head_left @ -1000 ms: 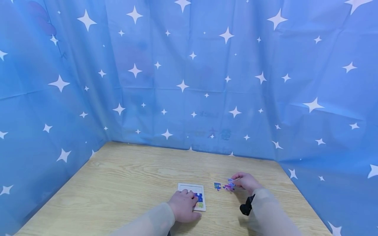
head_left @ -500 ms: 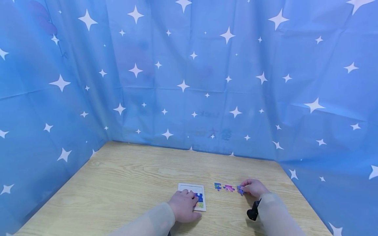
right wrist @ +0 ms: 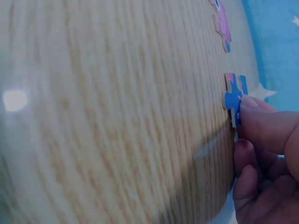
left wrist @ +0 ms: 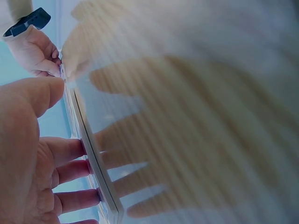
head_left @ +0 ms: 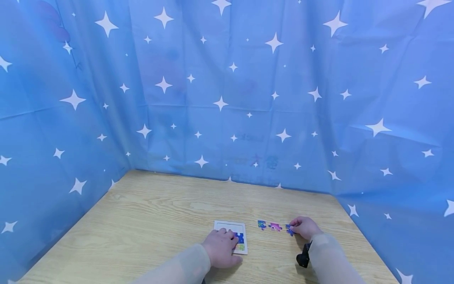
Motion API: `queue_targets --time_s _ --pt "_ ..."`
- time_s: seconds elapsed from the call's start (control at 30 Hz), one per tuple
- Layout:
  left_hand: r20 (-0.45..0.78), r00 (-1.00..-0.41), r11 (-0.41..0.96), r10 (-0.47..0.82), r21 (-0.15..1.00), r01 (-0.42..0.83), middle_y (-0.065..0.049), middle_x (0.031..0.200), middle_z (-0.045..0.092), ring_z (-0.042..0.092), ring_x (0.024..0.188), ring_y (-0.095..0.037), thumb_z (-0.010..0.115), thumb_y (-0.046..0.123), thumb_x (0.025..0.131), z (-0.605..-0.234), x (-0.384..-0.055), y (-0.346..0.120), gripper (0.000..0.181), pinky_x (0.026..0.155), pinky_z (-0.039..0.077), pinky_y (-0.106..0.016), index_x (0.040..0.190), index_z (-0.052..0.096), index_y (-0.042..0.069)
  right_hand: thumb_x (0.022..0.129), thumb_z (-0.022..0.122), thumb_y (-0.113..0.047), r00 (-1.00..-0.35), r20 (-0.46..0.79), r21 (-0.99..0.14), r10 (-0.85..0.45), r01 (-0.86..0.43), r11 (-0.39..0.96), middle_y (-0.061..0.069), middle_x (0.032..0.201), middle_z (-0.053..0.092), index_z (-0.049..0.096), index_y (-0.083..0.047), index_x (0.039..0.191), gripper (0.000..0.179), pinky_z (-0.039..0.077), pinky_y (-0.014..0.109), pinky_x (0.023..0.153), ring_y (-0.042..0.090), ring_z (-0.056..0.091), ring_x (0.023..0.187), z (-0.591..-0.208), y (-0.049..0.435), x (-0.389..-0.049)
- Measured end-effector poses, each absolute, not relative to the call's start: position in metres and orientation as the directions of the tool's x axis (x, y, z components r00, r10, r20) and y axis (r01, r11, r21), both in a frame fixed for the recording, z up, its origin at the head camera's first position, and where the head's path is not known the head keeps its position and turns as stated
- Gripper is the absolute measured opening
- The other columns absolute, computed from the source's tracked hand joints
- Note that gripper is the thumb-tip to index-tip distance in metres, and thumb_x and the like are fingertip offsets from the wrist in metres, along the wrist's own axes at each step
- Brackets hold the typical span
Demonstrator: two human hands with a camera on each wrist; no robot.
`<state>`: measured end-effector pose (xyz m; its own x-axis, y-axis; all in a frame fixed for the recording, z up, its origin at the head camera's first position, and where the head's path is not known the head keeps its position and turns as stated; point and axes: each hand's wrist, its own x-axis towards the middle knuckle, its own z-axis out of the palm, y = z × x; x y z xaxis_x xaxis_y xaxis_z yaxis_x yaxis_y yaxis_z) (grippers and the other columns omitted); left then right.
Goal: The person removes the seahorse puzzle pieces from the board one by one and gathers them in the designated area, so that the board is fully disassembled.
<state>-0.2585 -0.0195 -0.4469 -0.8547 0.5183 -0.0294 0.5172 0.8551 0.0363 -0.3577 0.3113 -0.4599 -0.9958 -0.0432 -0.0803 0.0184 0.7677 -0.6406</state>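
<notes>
My left hand point(head_left: 220, 248) rests on a white puzzle tray point(head_left: 245, 239), fingers extended across it, hiding much of its left and lower part. Blue and green puzzle pieces point(head_left: 240, 238) show in the tray beside the fingers. In the left wrist view the fingertips touch the tray's edge point(left wrist: 96, 161). On the right, my right hand point(head_left: 306, 227) pinches a blue puzzle piece point(right wrist: 232, 99) between thumb and finger, at the tabletop. Left of it lie a pink puzzle piece point(head_left: 275, 227) with an eye and a blue-green puzzle piece point(head_left: 261, 224), in a row.
A pale wooden table point(head_left: 159, 209) carries everything. Behind it and on both sides hangs a blue curtain point(head_left: 213, 126) with white stars. A black wrist camera point(head_left: 304, 256) sits on the right wrist.
The right hand has carried the blue piece from above the pink piece to the right end of the row, uncovering the pink one. The left hand has stayed on the tray.
</notes>
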Motion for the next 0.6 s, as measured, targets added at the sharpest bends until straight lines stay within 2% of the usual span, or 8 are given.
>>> queue_targets --time_s 0.33,0.6 --pt "-0.041 -0.856 0.857 0.515 0.048 0.513 0.006 0.135 0.053 0.048 0.121 -0.016 0.050 0.068 0.085 -0.449 -0.260 -0.019 0.068 0.100 0.041 -0.037 0.135 0.057 0.022 0.091 0.061 -0.004 -0.997 -0.066 -0.638 -0.036 0.015 0.770 0.008 0.091 0.063 0.065 0.001 0.099 0.010 0.047 0.039 0.075 0.021 0.057 0.083 -0.460 0.311 -0.354" --pt "-0.036 -0.856 0.856 0.516 0.054 0.514 0.006 0.135 0.053 0.048 0.122 -0.017 0.050 0.067 0.085 -0.448 -0.259 -0.020 0.068 0.100 0.040 -0.037 0.135 0.057 0.021 0.093 0.061 -0.011 -0.998 -0.065 -0.692 -0.022 0.029 0.722 0.013 0.103 0.061 0.065 0.000 0.109 0.020 0.045 0.040 0.077 0.025 0.054 0.090 -0.450 0.298 -0.353"
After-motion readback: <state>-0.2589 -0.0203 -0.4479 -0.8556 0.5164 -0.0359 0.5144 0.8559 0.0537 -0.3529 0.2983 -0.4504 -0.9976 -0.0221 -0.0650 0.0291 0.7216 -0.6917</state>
